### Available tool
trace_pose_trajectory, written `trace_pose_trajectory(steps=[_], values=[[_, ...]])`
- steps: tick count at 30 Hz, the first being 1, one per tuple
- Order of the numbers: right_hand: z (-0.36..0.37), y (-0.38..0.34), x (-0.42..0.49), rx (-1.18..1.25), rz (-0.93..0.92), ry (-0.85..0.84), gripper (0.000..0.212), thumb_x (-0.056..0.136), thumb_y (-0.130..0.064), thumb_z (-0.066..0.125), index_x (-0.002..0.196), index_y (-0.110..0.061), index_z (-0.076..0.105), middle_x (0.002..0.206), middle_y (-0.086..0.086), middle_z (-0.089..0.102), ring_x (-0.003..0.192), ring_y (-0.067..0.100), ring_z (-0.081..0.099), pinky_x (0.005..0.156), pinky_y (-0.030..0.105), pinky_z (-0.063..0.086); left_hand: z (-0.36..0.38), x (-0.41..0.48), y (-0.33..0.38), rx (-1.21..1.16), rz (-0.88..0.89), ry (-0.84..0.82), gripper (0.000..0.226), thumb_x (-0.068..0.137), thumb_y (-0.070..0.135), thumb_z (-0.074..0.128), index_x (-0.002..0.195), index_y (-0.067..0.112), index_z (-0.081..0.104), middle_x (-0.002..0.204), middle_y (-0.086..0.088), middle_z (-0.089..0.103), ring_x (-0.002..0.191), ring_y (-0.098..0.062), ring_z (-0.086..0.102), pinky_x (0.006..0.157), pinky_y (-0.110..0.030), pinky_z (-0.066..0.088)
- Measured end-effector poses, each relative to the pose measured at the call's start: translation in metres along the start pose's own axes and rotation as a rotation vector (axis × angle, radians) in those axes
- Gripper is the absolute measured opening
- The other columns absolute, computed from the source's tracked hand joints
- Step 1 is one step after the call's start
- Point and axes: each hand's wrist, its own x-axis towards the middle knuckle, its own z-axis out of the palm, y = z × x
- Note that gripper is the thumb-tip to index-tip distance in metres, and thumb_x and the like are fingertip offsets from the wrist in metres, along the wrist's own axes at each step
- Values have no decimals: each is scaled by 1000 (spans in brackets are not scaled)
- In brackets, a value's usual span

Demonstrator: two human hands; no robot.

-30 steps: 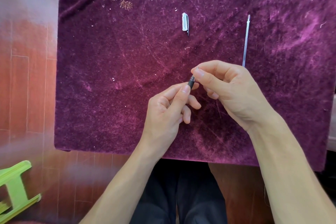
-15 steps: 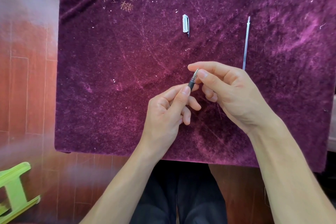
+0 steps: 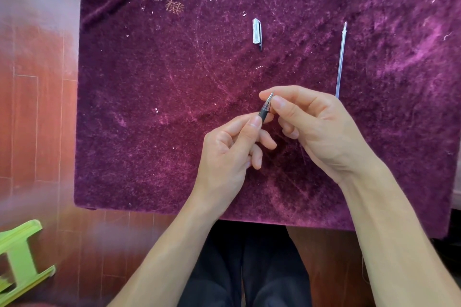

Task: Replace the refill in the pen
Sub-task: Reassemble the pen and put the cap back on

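My left hand grips the pen by its black rubber section; most of the barrel is hidden inside the fist. The pen's metal cone tip points up and away, and my right hand pinches that tip between thumb and forefinger. A thin clear refill lies straight on the purple cloth, just beyond my right hand. The clear pen cap with a dark clip lies farther back, near the middle.
The purple velvet cloth covers the table; its near edge runs just above my lap. Wooden floor shows at the left, with a green plastic stool at the lower left.
The metal tip shows more clearly between my right thumb and forefinger than before. My right fingers have shifted slightly around it; the left hand has held still.
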Motion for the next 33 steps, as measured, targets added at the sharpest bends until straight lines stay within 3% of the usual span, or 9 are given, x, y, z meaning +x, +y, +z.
trace_pose_trajectory(steps=[6, 10, 13, 21, 25, 28, 33], values=[[2, 1, 3, 48, 25, 25, 13, 97, -36, 72, 102, -26, 80, 82, -8, 74, 63, 4, 48, 60, 17, 45, 1, 1, 0, 25, 26, 6, 27, 105, 19, 52, 116, 7, 74, 74, 1, 72, 48, -6, 53, 51, -13, 44], [0, 3, 5, 92, 18, -23, 22, 105, -31, 63, 118, -28, 81, 84, -8, 71, 65, 5, 47, 63, 19, 43, 2, 3, 1, 25, 28, -3, 27, 106, 18, 51, 116, 5, 73, 75, 2, 71, 49, -7, 52, 52, -13, 43], [-1, 2, 7, 85, 7, -37, 24, 108, -28, 60, 119, -28, 81, 86, -6, 70, 67, 5, 47, 64, 20, 42, 2, 4, 2, 37, 24, -1, 28, 106, 17, 50, 116, 3, 73, 76, 0, 71, 49, -8, 52, 52, -13, 43], [3, 2, 13, 43, -5, 41, 29, 87, -56, 77, 98, -29, 83, 78, -14, 72, 66, 1, 51, 60, 16, 44, 1, 5, 2, 35, 33, 25, 26, 105, 15, 52, 118, 3, 72, 77, 0, 71, 49, -8, 49, 51, -15, 42], [8, 3, 15, 63, -15, 72, 22, 86, -52, 79, 89, -30, 80, 73, -16, 70, 63, -1, 50, 58, 16, 42, 2, 5, 3, 35, 49, 47, 25, 105, 14, 53, 117, 3, 72, 73, 2, 69, 48, -7, 45, 49, -17, 40], [11, 3, 16, 62, -20, 104, 18, 89, -47, 82, 85, -30, 79, 71, -15, 65, 62, 3, 46, 57, 18, 40, 3, 5, 4, 42, 74, 84, 23, 103, 13, 57, 114, 4, 74, 70, 0, 65, 48, -16, 40, 45, -21, 33], [22, 0, 18, 50, -33, 175, 14, 96, -28, 75, 82, -27, 76, 69, -10, 60, 60, 6, 44, 54, 21, 37, 7, 3, 1, 92, 140, 197, 23, 100, 13, 62, 117, 7, 76, 71, 8, 67, 56, 3, 55, 63, -11, 44]])
